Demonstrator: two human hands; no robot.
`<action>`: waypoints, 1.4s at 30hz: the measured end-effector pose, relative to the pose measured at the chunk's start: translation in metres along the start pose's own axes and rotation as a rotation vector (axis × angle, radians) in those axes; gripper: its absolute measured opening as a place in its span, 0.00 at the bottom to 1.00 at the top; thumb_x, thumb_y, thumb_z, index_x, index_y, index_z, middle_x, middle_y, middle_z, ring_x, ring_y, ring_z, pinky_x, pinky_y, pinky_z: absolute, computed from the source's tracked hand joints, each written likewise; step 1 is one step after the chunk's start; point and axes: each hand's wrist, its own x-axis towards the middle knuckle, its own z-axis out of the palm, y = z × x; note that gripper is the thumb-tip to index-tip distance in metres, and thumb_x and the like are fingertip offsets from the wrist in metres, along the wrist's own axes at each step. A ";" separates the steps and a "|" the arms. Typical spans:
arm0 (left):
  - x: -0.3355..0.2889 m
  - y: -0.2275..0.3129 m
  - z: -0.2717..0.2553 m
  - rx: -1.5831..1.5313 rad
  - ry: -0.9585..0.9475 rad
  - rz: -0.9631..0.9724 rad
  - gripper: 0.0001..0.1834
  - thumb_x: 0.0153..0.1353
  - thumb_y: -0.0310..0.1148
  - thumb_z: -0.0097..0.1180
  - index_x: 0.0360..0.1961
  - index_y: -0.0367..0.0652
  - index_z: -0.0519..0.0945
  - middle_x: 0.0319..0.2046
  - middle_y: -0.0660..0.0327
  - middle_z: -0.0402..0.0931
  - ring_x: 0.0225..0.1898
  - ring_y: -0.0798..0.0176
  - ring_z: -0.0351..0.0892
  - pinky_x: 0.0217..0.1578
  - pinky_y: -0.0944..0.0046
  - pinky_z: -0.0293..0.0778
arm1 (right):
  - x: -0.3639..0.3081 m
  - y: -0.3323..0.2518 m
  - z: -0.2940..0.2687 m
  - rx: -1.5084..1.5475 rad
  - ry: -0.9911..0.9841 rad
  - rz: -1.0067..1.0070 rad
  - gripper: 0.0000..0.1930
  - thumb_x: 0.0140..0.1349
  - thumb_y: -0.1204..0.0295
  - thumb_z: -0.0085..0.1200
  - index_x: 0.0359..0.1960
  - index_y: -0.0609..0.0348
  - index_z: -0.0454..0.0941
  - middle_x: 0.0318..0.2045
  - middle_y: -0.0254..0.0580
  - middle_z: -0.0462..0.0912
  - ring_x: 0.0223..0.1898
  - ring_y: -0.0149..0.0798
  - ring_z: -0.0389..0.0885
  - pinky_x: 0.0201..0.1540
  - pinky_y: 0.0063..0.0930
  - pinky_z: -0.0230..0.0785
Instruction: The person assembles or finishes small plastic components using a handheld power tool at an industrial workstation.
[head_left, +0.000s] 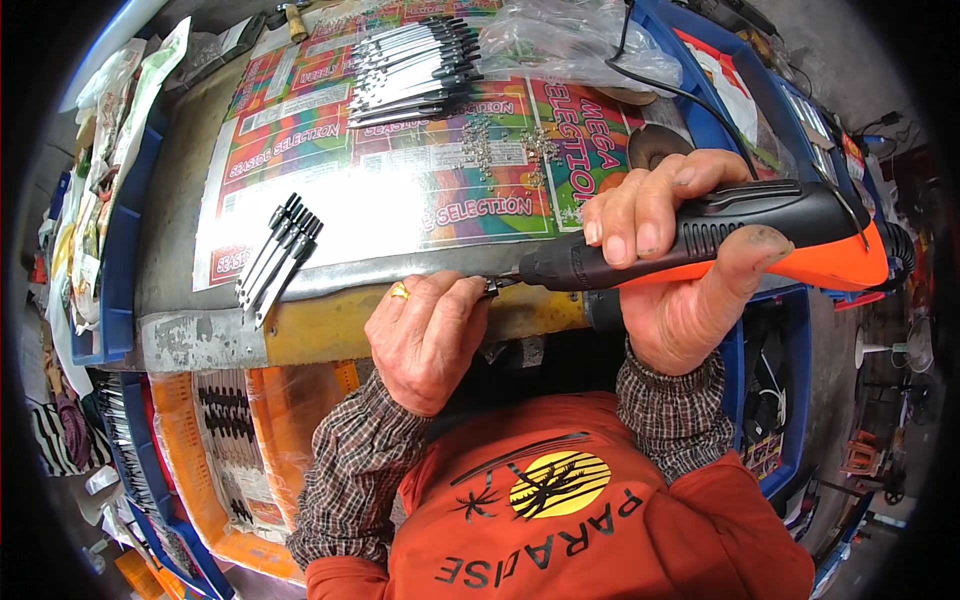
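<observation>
My right hand (672,255) is wrapped round a black and orange electric screwdriver (720,232), held level with its nose pointing left. At the screwdriver's tip, my left hand (428,328) is closed, fingers pinched together at the table's front edge. Those fingers hide nearly all of what they grip; only a small dark end shows beside the bit. Left of this hand lies a small group of slim white pen-like pieces with black ends (277,257). A larger pile of similar pieces (412,70) sits farther back. Small shiny metal bits (482,150) are scattered near that pile.
A colourful printed sheet (300,165) covers much of the table. Clear plastic bags (560,40) lie at the back, with a black cable (690,95) running past to the right. Blue trays (118,260) flank the table; an orange crate (185,430) stands below at left.
</observation>
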 end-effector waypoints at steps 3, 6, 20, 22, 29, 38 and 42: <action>0.000 0.000 0.001 -0.019 0.018 -0.021 0.15 0.39 0.20 0.59 0.33 0.38 0.75 0.26 0.58 0.73 0.24 0.60 0.73 0.23 0.64 0.69 | 0.000 -0.001 0.000 -0.003 0.003 -0.004 0.25 0.53 0.49 0.54 0.38 0.57 0.62 0.20 0.37 0.69 0.22 0.32 0.70 0.31 0.31 0.65; 0.001 0.000 0.000 0.025 0.001 0.015 0.17 0.38 0.20 0.59 0.35 0.38 0.76 0.26 0.59 0.73 0.23 0.61 0.73 0.22 0.64 0.68 | 0.000 0.000 -0.001 -0.003 0.002 -0.006 0.25 0.53 0.49 0.54 0.38 0.58 0.62 0.20 0.37 0.69 0.22 0.32 0.70 0.31 0.31 0.65; 0.002 0.002 0.001 0.068 -0.044 0.017 0.17 0.37 0.20 0.56 0.35 0.39 0.76 0.25 0.60 0.70 0.23 0.62 0.71 0.22 0.65 0.67 | -0.002 0.001 -0.002 -0.005 0.009 -0.026 0.25 0.53 0.50 0.54 0.37 0.58 0.62 0.20 0.38 0.70 0.22 0.33 0.70 0.32 0.31 0.66; 0.003 0.003 0.000 0.063 -0.057 -0.006 0.17 0.38 0.19 0.56 0.34 0.39 0.75 0.25 0.59 0.71 0.23 0.61 0.72 0.22 0.65 0.68 | -0.002 0.000 -0.002 -0.005 0.010 -0.033 0.26 0.52 0.49 0.55 0.37 0.59 0.62 0.20 0.38 0.70 0.22 0.33 0.70 0.31 0.31 0.66; 0.003 0.020 -0.018 -0.120 -0.066 -0.281 0.13 0.44 0.17 0.55 0.35 0.37 0.75 0.27 0.53 0.73 0.26 0.54 0.75 0.27 0.63 0.70 | 0.000 -0.006 -0.001 -0.022 -0.078 -0.093 0.30 0.50 0.39 0.47 0.38 0.55 0.67 0.21 0.31 0.68 0.21 0.30 0.68 0.31 0.29 0.61; -0.011 0.049 -0.045 -1.080 -0.079 -1.176 0.09 0.59 0.25 0.48 0.40 0.33 0.71 0.30 0.61 0.74 0.21 0.77 0.65 0.18 0.79 0.60 | -0.004 -0.004 0.006 -0.014 -0.302 -0.085 0.32 0.49 0.38 0.46 0.40 0.56 0.64 0.21 0.31 0.69 0.21 0.30 0.69 0.30 0.28 0.64; -0.025 0.055 -0.045 -1.104 0.025 -1.301 0.08 0.58 0.24 0.48 0.38 0.33 0.71 0.29 0.62 0.72 0.21 0.76 0.66 0.16 0.79 0.60 | -0.005 0.000 0.012 -0.018 -0.344 -0.079 0.32 0.48 0.38 0.48 0.40 0.56 0.64 0.21 0.32 0.69 0.20 0.30 0.70 0.29 0.28 0.64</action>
